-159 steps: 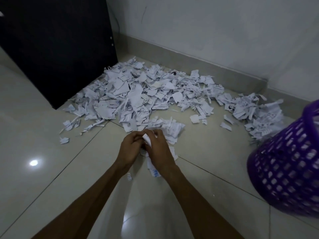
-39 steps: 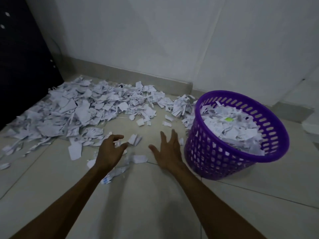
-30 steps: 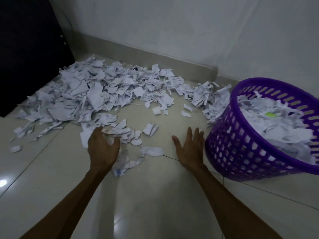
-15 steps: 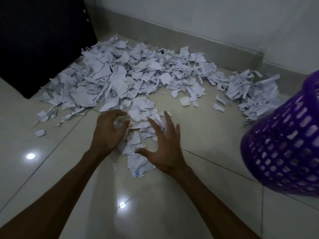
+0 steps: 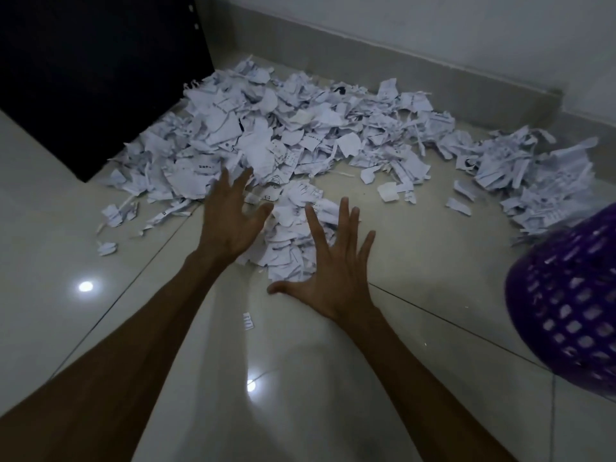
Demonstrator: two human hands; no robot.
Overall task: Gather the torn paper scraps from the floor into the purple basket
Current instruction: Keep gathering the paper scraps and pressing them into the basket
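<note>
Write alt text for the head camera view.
Two bare hands, left hand and right hand, reach open-fingered over a small clump of torn paper scraps on a glossy tiled floor. A bigger pile lies behind, and a purple basket sits at the right edge.

Purple basket (image 5: pixel 566 305); seemingly white scraps (image 5: pixel 293 135).

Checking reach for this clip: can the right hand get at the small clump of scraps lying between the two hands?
Probably yes: the right hand is open beside the clump of scraps, with nothing between them.
</note>
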